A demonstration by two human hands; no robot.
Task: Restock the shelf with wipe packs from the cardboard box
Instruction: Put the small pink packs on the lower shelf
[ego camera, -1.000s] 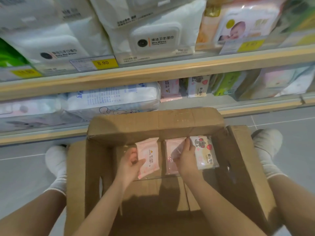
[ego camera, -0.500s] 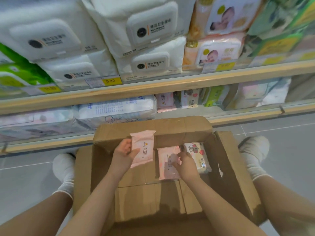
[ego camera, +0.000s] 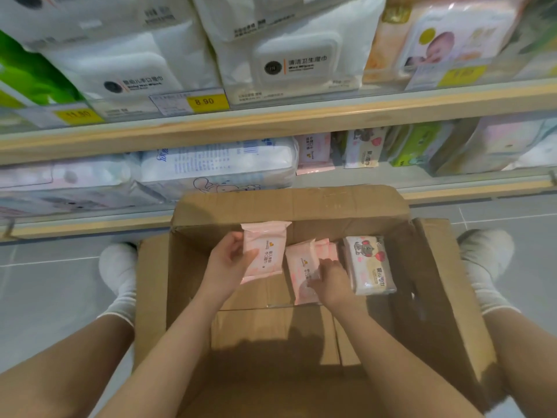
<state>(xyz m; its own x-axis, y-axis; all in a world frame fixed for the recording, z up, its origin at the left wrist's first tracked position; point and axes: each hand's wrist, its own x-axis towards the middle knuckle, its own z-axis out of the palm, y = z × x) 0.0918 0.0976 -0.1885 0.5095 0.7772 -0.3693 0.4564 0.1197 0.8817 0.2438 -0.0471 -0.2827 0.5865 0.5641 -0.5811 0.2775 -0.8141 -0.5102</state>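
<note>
Lying between left fingers (ego camera: 233, 241): pink pack (ego camera: 265, 251).

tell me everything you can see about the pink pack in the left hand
The pink wipe pack is a small flat pouch of glossy plastic film, pale pink with crimped ends, a little yellow logo and dark print down its face. It stands roughly upright above the open cardboard box, touching no other pack. The left hand grips its left edge.

Bare forearms and legs; white socks (ego camera: 119, 267) on both feet.
</note>
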